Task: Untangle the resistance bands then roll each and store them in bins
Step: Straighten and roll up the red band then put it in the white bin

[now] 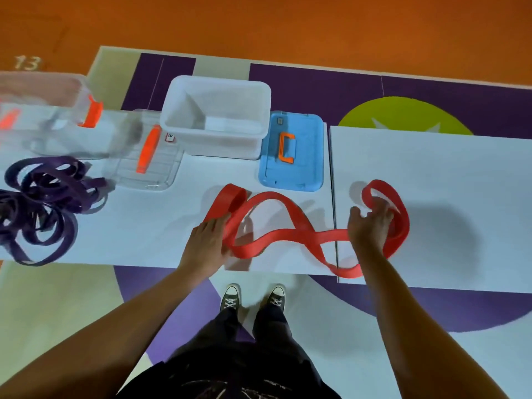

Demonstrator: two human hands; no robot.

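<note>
A red resistance band [290,234] lies in twisted loops across the middle of the white table [431,174]. My left hand [208,243] grips the band's left loop near the table's front edge. My right hand [370,226] holds the right loop, fingers curled inside it. A tangled heap of purple bands [43,205] sits at the far left of the table. An open white bin [216,116] stands at the back, behind the red band.
A blue lid with an orange handle [290,151] lies right of the white bin. A clear lid with an orange handle [149,156] and clear bins [43,110] stand at the back left. A seam [332,197] splits two table tops. My shoes [253,298] show below.
</note>
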